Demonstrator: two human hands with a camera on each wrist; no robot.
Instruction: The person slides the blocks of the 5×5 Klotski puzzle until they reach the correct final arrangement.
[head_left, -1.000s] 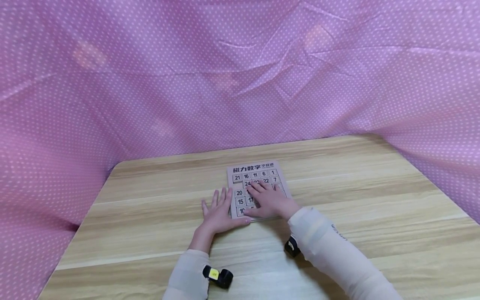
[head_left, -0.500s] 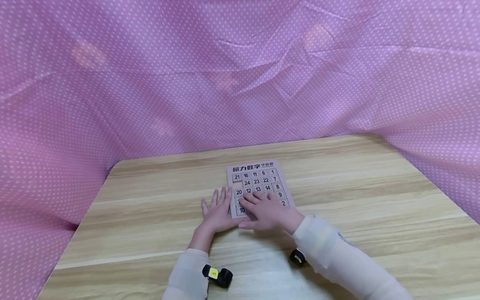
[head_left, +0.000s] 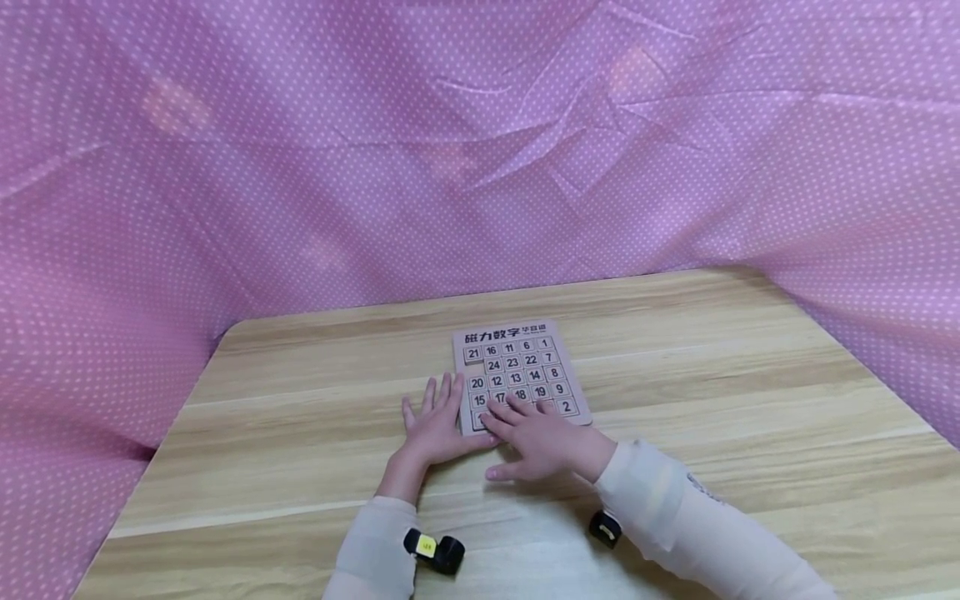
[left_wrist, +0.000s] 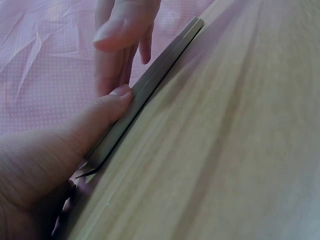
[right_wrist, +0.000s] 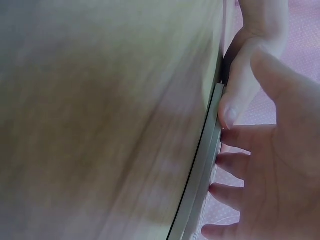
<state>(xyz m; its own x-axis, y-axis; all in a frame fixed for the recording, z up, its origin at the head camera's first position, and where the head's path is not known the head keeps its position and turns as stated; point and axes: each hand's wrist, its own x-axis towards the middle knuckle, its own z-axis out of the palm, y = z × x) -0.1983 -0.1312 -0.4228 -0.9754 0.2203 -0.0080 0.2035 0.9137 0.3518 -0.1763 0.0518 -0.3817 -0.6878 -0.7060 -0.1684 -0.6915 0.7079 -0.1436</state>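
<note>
A number sliding puzzle (head_left: 515,364) lies flat on the table, its numbered square tiles in rows below a printed heading. One gap shows at the left of the second row, under tile 21. My left hand (head_left: 437,432) lies at the puzzle's near left corner, fingers spread straight along the left side and thumb (left_wrist: 117,102) pressed on the near edge. Over the bottom row is my right hand (head_left: 547,446), fingers stretched out; its fingertips (right_wrist: 231,165) touch the tiles in the right wrist view. Most of the bottom row is hidden beneath it, though tile 2 shows at the right.
The wood-grain table (head_left: 300,433) extends around the puzzle on every side. A pink dotted cloth (head_left: 480,167) hangs behind the table and down both its sides. Black wrist cameras (head_left: 448,555) sit by both sleeves.
My right hand has slid toward me, from the middle rows to the bottom row, uncovering the tiles above. The gap is in the same place, and my left hand has stayed put.
</note>
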